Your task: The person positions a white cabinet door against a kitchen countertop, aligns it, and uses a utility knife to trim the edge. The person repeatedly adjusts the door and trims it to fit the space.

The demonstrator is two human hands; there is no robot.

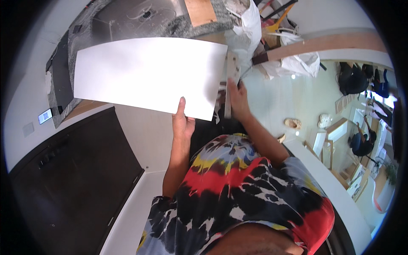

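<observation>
A large white rectangular panel (148, 74) is held up in front of me. My left hand (182, 123) grips its lower edge, thumb on the white face and fingers hidden behind it. At its right side stands a narrow pale strip (233, 63) with small dark spots or fittings. My right hand (239, 100), slightly blurred, is closed on that strip beside the panel's right edge. What lies behind the panel is mostly hidden.
A steel sink (117, 25) in grey stone, with a wooden board (199, 9), is behind. White sacks (289, 63) and a wooden ledge (323, 44) are right. A dark door (68, 178) is left. Several other people (363, 140) and sandals (292, 123) are farther right.
</observation>
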